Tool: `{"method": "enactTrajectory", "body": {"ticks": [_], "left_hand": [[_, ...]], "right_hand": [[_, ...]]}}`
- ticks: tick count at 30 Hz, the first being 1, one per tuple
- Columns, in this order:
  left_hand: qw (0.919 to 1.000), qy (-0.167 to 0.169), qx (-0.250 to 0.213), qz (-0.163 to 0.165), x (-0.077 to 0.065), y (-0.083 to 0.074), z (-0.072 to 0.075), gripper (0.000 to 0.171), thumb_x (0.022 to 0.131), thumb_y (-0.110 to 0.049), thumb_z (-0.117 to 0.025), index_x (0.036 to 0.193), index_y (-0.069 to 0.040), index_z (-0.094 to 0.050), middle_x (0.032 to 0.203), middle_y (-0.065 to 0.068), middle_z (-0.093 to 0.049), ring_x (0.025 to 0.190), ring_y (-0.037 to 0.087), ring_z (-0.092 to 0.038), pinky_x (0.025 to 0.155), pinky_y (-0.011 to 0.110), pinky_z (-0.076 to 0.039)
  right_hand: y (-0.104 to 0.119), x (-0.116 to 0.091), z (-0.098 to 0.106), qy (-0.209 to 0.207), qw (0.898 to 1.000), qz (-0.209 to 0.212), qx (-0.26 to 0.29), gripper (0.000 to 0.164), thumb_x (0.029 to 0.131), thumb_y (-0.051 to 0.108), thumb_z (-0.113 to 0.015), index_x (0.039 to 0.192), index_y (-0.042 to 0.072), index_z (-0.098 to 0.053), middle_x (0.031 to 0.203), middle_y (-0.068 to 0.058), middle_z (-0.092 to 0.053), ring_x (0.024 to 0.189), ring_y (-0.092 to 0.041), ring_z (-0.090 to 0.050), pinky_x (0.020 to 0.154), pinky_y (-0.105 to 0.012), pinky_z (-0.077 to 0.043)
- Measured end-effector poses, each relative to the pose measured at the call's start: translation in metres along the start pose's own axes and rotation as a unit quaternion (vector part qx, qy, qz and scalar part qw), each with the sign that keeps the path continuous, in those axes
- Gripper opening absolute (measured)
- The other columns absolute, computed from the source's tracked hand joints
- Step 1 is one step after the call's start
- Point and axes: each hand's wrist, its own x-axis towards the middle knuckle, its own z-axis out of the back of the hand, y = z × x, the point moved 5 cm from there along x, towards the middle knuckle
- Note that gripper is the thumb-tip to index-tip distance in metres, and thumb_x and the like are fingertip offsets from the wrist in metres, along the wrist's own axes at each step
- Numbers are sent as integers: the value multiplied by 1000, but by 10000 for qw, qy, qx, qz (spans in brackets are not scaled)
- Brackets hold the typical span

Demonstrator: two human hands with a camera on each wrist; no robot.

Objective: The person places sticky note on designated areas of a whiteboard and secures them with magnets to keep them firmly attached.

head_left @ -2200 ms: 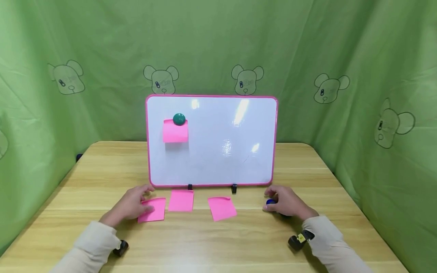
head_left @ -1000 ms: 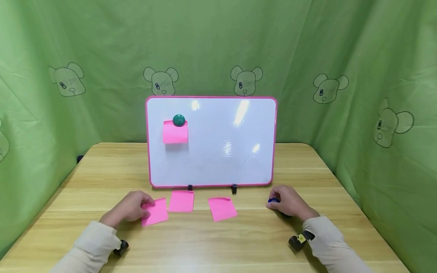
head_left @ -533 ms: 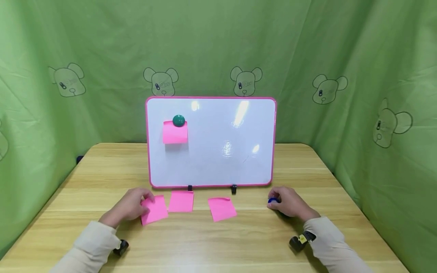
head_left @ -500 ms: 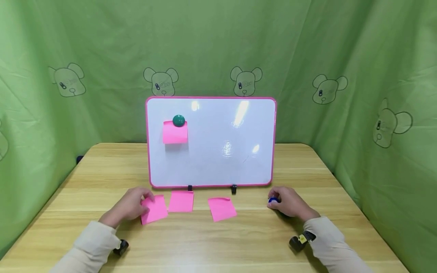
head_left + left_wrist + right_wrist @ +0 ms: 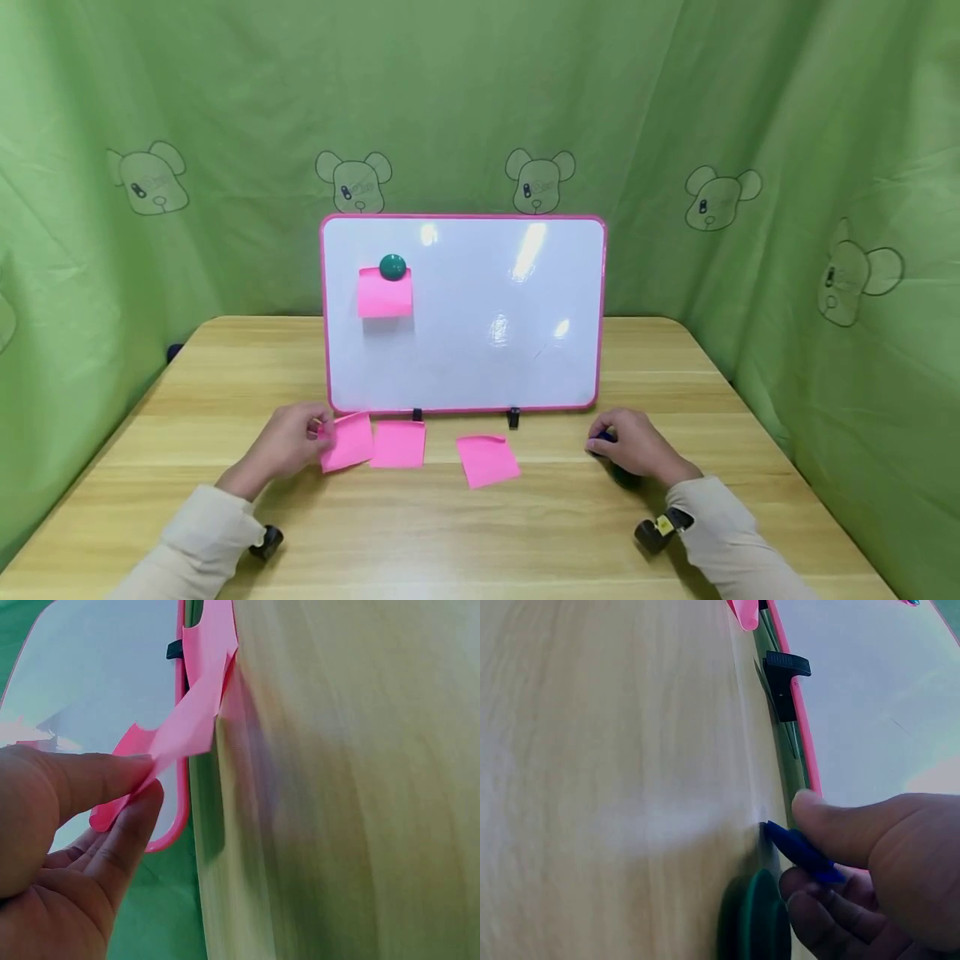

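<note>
Pink note in hand: The held pink note point(image 5: 348, 443) is in front of the whiteboard's left corner, its end by the hand up off the table and its edge curled.
Left hand: The left hand point(image 5: 288, 442) pinches that note between thumb and finger, so the gap is narrow.
Blue magnet: The blue magnet point(image 5: 802, 853) is tipped on its side, low over the table near the board's right corner. I can't tell if it touches the wood.
Right hand: The right hand point(image 5: 637, 446) holds the blue magnet with its thumb and fingers, close together.
Green round one: A green magnet point(image 5: 757, 922) is just beside the right hand's fingers.
Other pink notes: The middle note point(image 5: 399, 444) lies right next to the held one. The right note point(image 5: 488, 461) lies a bit apart, with its top edge curling up.
Whiteboard: The whiteboard point(image 5: 465, 367) has a pink rim and stands up on black feet point(image 5: 513, 417).
On the board: A top note point(image 5: 385, 298) hangs at the upper left, under a dark green magnet point(image 5: 392, 267).
Table: The table point(image 5: 480, 533) is light wood.
Back: A green curtain point(image 5: 465, 83) hangs behind, with bear faces point(image 5: 358, 185) on it.
</note>
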Motion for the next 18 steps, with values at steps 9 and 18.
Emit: {"method": "enactTrajectory", "body": {"ticks": [9,18], "left_hand": [[9995,-284,-58,-87,2,-6,5,26,76,6,-73,101,2,-66,99,16,-66,85,29,-67,72,37,-57],[9996,-266,88,-42,5,-11,6,36,78,6,-71,113,4,-64,109,23,-64,90,31,-66,75,38,-57]], "right_hand": [[-2,3,1,152,9995,-215,163,31,74,26,-84,97,7,-73,90,-4,-64,78,-19,-54,68,-34,-48],[0,5,0,56,9991,-253,332,17,86,24,-75,93,9,-74,81,1,-63,69,-13,-54,61,-29,-48]]}}
